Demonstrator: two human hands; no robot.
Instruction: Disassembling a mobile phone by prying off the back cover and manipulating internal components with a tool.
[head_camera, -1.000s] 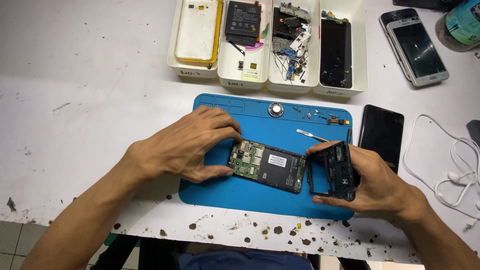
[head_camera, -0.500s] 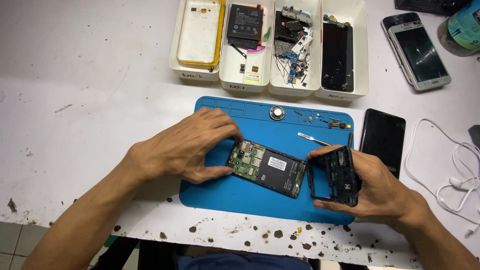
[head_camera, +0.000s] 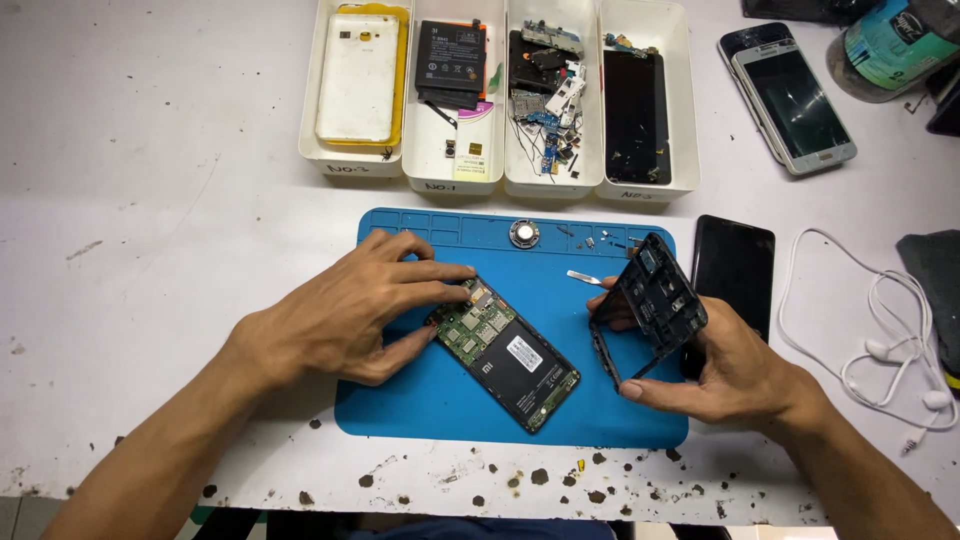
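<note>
An opened phone (head_camera: 505, 352), with its green circuit board and black battery exposed, lies slanted on the blue work mat (head_camera: 420, 410). My left hand (head_camera: 345, 310) rests on the mat and touches the phone's upper left end with its fingertips. My right hand (head_camera: 715, 360) holds a black plastic phone frame (head_camera: 650, 305) lifted off the mat and tilted, to the right of the phone. A small metal tool (head_camera: 583, 277) and a round silver part (head_camera: 523, 234) lie on the mat's upper part.
Four white trays (head_camera: 500, 180) at the back hold a white phone cover, a battery, small parts and a black screen. A black phone (head_camera: 740, 265) lies right of the mat. Two phones (head_camera: 790, 100), a bottle (head_camera: 885, 45) and white earphones (head_camera: 880, 340) are at the right.
My right hand has lifted the black frame up and away from the phone and tilted it. My left hand has stayed on the phone's upper end.
</note>
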